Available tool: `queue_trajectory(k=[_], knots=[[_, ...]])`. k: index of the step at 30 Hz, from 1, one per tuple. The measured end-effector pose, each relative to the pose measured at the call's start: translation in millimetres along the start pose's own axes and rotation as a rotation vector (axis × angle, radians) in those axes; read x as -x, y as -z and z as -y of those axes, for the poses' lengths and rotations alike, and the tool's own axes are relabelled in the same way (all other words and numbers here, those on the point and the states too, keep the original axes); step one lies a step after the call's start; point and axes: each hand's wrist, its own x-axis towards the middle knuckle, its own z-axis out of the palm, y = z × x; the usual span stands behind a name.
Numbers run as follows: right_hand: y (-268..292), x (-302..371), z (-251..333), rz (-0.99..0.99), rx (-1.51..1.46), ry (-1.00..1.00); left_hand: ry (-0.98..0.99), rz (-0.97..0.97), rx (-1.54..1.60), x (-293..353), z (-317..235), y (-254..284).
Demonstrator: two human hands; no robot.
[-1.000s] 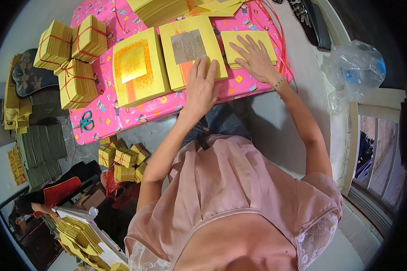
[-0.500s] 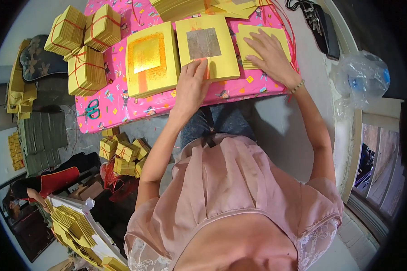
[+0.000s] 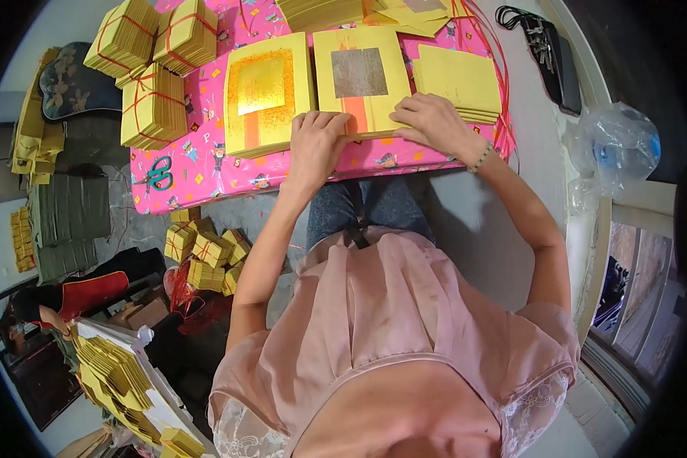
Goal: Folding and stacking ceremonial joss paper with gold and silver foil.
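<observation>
On the pink patterned tablecloth (image 3: 198, 172) lies a stack of yellow paper sheets (image 3: 340, 52), its top sheet bearing a dull silver square and an orange band. My left hand (image 3: 318, 141) grips its near left corner, fingers bent and close together. At the near right corner my right hand (image 3: 435, 122) has its fingers closed on the paper edge; the fingertips are partly hidden. Left of it sits another yellow stack (image 3: 259, 145) with a shiny gold square ringed in orange. A low pile of plain yellow sheets (image 3: 462, 80) lies to the right, just beyond my right hand.
Bundles of yellow paper tied with red string (image 3: 154, 114) stand at the table's left, near green-handled scissors (image 3: 160, 174). Red strings (image 3: 504, 91) hang over the right edge. Smaller tied bundles (image 3: 206, 248) lie on the floor. Another person's hand (image 3: 53, 319) is at lower left.
My right hand has left the plain yellow pile and come left and nearer, onto the middle stack's right corner. My left hand has shifted to the stack's left corner. The view has shifted slightly.
</observation>
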Motion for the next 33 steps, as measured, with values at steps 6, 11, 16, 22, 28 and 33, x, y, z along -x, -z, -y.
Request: queue_trajectory(k=[6, 11, 16, 22, 28, 33], knots=[[1.6, -0.3, -1.6, -0.123, -0.095, -0.028, -0.002, -0.002, 0.074, 0.2, 7.3, 0.7], [2.8, -2.8, -2.3, -0.102, -0.147, -0.082, 0.002, -0.006, 0.090, 1.5, 12.1, -0.9], [5.3, -5.4, -3.2, -0.060, -0.230, -0.157, 0.014, 0.010, 0.123, -1.1, 15.0, -0.1], [1.5, -5.7, -8.4, -0.082, -0.330, -0.166, 0.026, 0.044, 0.119, -4.9, 17.6, 3.5], [5.3, -6.8, -9.0, -0.046, -0.344, -0.179, 0.018, 0.051, 0.129, -7.4, 20.8, 3.8], [4.5, -6.8, -10.4, -0.048, -0.353, -0.179, 0.017, 0.062, 0.139, -8.6, 23.7, 4.2]])
